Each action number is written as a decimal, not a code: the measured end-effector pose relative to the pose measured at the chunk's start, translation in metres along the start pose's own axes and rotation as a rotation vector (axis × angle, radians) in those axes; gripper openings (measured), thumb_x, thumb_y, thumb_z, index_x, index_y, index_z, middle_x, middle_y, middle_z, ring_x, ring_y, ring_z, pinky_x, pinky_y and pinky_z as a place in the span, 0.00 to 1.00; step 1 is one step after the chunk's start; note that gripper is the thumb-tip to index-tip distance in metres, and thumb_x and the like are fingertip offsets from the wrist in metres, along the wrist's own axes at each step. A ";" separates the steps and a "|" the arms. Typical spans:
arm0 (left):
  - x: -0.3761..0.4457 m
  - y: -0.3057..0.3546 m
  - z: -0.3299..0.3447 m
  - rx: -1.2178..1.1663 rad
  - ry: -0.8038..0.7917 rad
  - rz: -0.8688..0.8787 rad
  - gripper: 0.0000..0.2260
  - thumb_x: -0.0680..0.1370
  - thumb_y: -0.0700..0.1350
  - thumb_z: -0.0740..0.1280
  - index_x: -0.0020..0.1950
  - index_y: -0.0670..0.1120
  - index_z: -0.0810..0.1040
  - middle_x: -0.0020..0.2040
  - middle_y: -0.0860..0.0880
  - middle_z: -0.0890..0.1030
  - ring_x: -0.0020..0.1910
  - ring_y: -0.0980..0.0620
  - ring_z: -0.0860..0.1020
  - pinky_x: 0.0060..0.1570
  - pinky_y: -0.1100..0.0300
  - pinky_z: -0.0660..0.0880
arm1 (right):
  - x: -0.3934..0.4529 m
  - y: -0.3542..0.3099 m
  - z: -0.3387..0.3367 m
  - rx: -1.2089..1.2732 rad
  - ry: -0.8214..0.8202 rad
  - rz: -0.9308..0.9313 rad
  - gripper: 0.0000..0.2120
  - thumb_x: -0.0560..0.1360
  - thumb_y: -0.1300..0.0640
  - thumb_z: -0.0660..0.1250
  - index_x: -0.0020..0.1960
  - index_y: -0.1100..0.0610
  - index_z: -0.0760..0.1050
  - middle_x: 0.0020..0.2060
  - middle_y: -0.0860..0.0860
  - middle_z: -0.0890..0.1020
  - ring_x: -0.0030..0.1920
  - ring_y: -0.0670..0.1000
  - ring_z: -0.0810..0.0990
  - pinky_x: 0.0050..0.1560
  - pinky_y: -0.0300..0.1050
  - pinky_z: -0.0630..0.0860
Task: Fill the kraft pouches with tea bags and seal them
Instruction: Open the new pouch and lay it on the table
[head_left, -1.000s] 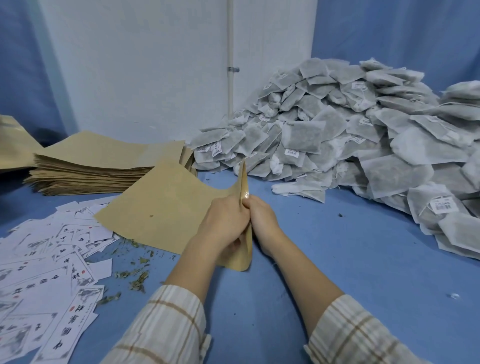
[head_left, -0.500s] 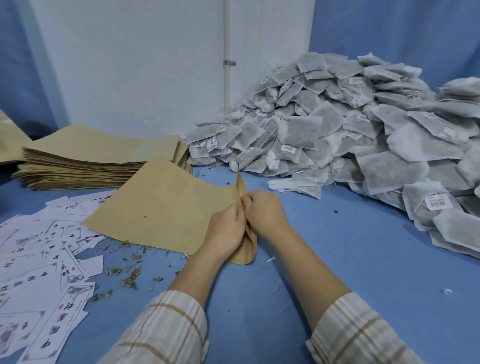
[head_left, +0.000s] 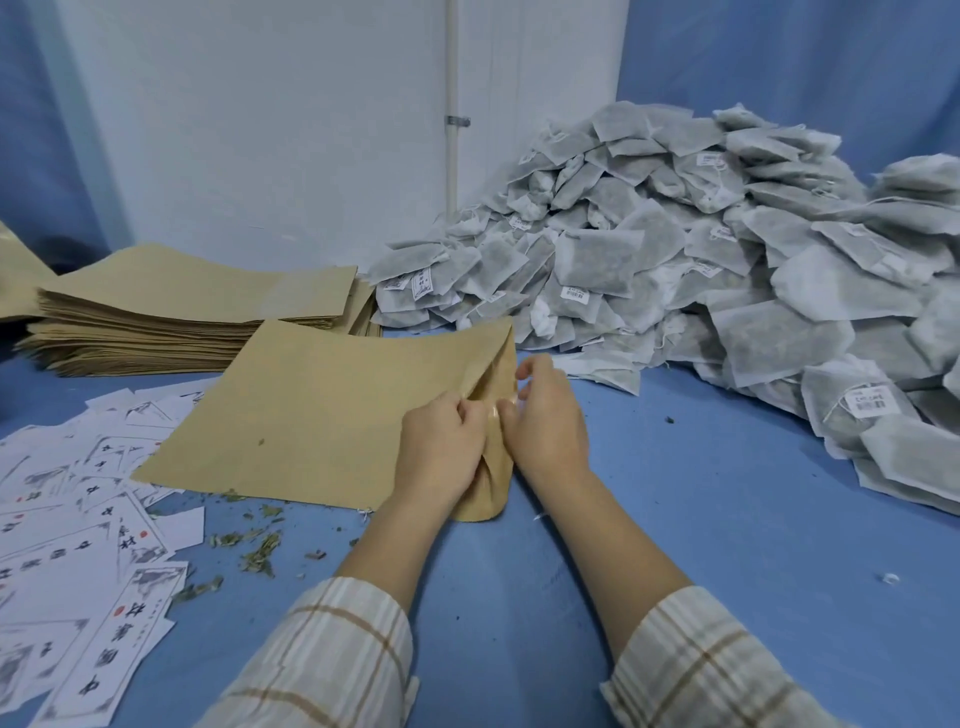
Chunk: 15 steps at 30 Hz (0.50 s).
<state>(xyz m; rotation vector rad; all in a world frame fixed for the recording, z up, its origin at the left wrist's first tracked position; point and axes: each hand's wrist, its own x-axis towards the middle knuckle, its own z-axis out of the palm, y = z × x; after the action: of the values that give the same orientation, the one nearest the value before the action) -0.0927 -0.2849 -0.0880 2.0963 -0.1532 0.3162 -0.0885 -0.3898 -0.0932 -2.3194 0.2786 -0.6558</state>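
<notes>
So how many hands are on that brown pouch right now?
2. The left hand pinches the kraft pouch at its open right end; the right hand holds the opposite lip there, pulling it open.

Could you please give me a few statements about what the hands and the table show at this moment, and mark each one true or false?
1. Both hands grip the mouth of one kraft pouch. True: the left hand and the right hand pull its edges apart.
2. The heap of tea bags lies to the person's left. False: it lies to the right, at the back.
3. The stack of flat pouches lies at the back left. True.
4. The printed labels are piled on the tea bags. False: they lie spread on the blue table at the left.
5. Loose leaf crumbs lie near the labels. True.
</notes>
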 end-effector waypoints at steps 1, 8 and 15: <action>0.001 0.004 -0.001 0.105 0.009 0.030 0.15 0.76 0.45 0.58 0.30 0.45 0.64 0.31 0.44 0.74 0.35 0.43 0.72 0.31 0.57 0.64 | -0.001 -0.001 0.000 -0.037 0.009 -0.099 0.06 0.73 0.59 0.62 0.49 0.53 0.70 0.45 0.48 0.69 0.43 0.51 0.70 0.39 0.44 0.66; 0.003 0.024 -0.013 0.552 0.062 0.225 0.12 0.79 0.46 0.56 0.46 0.41 0.76 0.47 0.40 0.80 0.45 0.39 0.76 0.38 0.57 0.64 | 0.004 -0.009 -0.010 -0.199 -0.274 -0.457 0.07 0.72 0.67 0.61 0.45 0.64 0.77 0.48 0.57 0.78 0.48 0.58 0.76 0.39 0.40 0.62; -0.002 0.044 -0.017 0.688 0.043 0.405 0.13 0.79 0.48 0.55 0.47 0.43 0.76 0.48 0.42 0.80 0.43 0.42 0.74 0.38 0.58 0.61 | 0.005 -0.018 -0.018 -0.333 -0.572 -0.366 0.09 0.76 0.62 0.61 0.38 0.54 0.70 0.35 0.48 0.71 0.36 0.46 0.67 0.34 0.31 0.65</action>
<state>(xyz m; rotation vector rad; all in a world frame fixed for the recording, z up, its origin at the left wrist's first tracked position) -0.1080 -0.2933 -0.0444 2.7275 -0.5042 0.7382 -0.0940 -0.3887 -0.0674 -2.7901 -0.3324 -0.0857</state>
